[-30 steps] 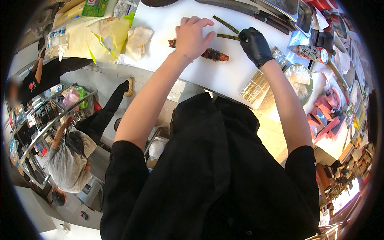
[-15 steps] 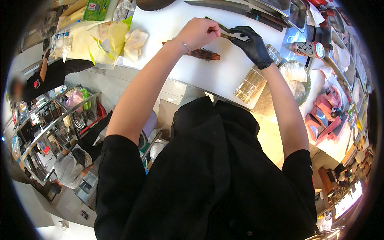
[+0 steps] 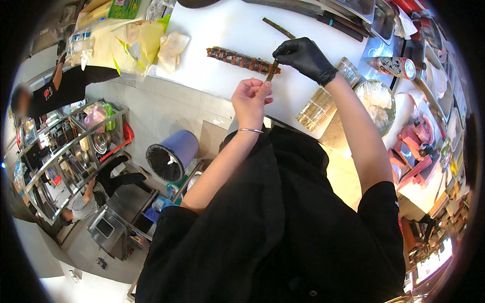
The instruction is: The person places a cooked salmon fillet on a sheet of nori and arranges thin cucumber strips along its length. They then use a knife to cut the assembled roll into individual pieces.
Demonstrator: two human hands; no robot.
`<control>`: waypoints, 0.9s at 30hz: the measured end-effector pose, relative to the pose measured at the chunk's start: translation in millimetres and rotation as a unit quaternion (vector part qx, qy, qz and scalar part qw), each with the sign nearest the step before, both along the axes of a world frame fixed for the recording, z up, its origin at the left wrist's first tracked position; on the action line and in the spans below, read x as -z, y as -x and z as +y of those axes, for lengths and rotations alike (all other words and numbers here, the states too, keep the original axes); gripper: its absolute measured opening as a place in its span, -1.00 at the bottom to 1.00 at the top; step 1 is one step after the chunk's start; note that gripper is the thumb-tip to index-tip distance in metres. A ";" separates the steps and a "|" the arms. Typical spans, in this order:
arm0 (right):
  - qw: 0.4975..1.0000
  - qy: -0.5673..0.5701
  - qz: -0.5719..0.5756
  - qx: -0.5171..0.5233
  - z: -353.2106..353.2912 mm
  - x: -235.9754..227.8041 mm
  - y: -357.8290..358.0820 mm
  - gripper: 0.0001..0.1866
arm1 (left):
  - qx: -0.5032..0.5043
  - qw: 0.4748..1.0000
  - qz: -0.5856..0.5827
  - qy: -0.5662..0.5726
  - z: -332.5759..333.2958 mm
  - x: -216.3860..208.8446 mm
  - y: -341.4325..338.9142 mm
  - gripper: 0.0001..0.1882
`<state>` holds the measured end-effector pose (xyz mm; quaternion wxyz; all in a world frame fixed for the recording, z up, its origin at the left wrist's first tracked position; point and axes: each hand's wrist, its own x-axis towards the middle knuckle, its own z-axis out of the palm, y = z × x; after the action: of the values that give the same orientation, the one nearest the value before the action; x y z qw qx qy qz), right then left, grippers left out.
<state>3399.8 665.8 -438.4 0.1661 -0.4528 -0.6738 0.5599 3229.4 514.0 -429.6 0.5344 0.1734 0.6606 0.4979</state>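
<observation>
A long dark roll with reddish-orange bands lies slantwise on the white cutting board. Between my hands, at the roll's right end, a narrow dark green strip, which looks like seaweed, is stretched. My bare left hand, a thin bracelet at its wrist, pinches the near end of it. Black-gloved, my right hand grips the far end. Another dark green strip lies farther back on the board, partly behind the glove.
Long knives lie along the board's back edge. On the right are a bamboo mat, a bowl with white contents, a can and pink-red fish pieces. A crumpled cloth sits left; a bin stands below.
Both hands have come nearer to me with a strip held between them, my left hand most. The roll, partly covered before by my left arm, now shows along its length.
</observation>
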 end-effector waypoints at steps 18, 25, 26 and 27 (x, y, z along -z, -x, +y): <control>0.995 -0.040 0.050 0.073 -8.1 18.9 13.3 -0.63 | -0.022 0.998 0.053 0.012 -5.7 9.1 -11.0 -0.69; 0.997 -0.005 0.035 0.069 -3.3 14.7 16.2 -0.64 | -0.025 0.997 0.071 0.011 -4.4 6.1 -13.7 -0.70; 0.997 -0.004 0.034 0.067 -2.3 15.1 15.8 -0.64 | -0.023 0.997 0.074 0.008 -4.2 5.8 -13.6 -0.70; 0.997 -0.007 0.035 0.068 -2.0 16.3 16.1 -0.65 | -0.022 0.997 0.076 0.006 -4.0 5.6 -13.5 -0.70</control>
<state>3383.8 663.8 -454.8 0.2305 -0.4761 -0.6391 0.5583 3242.9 510.0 -435.3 0.4728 0.1931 0.7056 0.4912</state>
